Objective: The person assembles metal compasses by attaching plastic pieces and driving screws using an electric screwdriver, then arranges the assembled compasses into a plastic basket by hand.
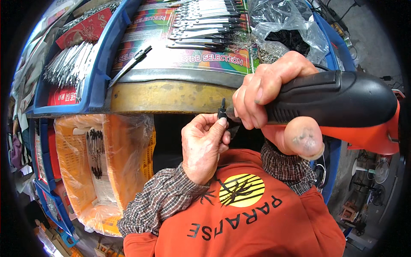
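Note:
Close in front of my chest, my left hand (202, 143) pinches a small black part (222, 112) with a short peg pointing up, between thumb and fingers. My right hand (278, 96) is wrapped round a black-and-orange electric screwdriver (342, 100), held sideways with its bulky end to the right. Its narrow end points at the black part, right beside my left fingertips. My right fingers cover most of that end, so I cannot tell whether the bit touches the part. One slim silver-and-black strip (129, 65) lies slantwise near the table's front edge.
Rows of silver-and-black strips (205, 23) lie on the colourful printed table mat (150, 28). A blue bin (100, 81) at left holds many strips. Below it stands an orange crate (77, 162) lined with plastic. A clear plastic bag (295, 25) with black pieces sits at back right.

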Action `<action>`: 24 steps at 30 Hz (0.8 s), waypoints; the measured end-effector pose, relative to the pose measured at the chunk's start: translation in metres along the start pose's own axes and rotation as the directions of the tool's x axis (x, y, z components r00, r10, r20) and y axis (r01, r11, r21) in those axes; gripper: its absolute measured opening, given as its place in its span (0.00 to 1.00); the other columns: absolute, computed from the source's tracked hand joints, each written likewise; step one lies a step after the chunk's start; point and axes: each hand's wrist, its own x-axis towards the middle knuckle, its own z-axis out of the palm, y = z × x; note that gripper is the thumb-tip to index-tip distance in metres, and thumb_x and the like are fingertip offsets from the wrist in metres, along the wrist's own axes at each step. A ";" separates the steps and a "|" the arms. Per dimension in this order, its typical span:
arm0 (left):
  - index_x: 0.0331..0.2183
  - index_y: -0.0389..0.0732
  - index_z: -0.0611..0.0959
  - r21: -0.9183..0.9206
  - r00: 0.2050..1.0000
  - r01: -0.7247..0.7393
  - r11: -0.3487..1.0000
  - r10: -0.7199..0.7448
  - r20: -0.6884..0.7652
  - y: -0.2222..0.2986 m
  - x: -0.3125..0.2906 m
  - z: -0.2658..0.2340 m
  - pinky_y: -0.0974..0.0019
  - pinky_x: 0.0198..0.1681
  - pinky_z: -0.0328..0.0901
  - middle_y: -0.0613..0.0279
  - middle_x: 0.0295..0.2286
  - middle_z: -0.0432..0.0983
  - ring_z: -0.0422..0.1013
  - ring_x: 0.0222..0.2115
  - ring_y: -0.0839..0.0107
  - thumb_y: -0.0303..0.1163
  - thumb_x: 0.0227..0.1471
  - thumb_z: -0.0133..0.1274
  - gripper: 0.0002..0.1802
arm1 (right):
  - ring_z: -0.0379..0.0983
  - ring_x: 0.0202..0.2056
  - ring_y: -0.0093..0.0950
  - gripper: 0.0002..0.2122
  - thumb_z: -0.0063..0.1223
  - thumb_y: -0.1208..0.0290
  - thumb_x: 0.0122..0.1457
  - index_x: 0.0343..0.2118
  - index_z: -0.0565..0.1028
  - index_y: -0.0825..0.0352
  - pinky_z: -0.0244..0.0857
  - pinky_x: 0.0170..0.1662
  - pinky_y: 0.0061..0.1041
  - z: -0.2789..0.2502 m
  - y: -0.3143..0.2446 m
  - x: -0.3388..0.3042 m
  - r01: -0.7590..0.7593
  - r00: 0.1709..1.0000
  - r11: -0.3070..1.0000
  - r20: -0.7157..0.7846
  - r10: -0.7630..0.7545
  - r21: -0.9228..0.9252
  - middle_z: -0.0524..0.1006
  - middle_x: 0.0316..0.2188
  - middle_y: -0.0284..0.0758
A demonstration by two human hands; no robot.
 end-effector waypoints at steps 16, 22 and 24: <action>0.30 0.32 0.72 -0.032 0.999 0.041 0.999 -0.040 0.007 -0.002 0.004 -0.002 0.81 0.13 0.53 0.65 0.18 0.67 0.61 0.15 0.83 0.24 0.51 0.47 0.04 | 0.67 0.21 0.25 0.27 0.62 0.53 0.39 0.34 0.65 0.70 0.63 0.26 0.26 -0.009 0.003 0.008 0.175 0.961 0.984 0.216 -0.170 -0.008 0.69 0.19 0.35; 0.31 0.32 0.72 -0.032 0.999 0.044 0.999 -0.044 0.004 0.000 0.002 -0.003 0.82 0.14 0.54 0.65 0.18 0.67 0.61 0.15 0.83 0.24 0.51 0.47 0.05 | 0.66 0.20 0.25 0.27 0.62 0.53 0.40 0.34 0.65 0.70 0.63 0.25 0.25 -0.006 0.003 0.008 0.135 0.971 0.991 0.200 -0.129 -0.012 0.68 0.19 0.35; 0.31 0.32 0.72 -0.035 0.999 0.048 0.998 -0.047 0.022 0.001 0.003 -0.002 0.82 0.14 0.54 0.65 0.18 0.67 0.61 0.15 0.83 0.24 0.51 0.48 0.04 | 0.66 0.20 0.25 0.27 0.63 0.53 0.40 0.34 0.65 0.70 0.63 0.25 0.25 -0.006 0.001 0.007 0.136 0.979 0.991 0.154 -0.137 0.019 0.68 0.19 0.35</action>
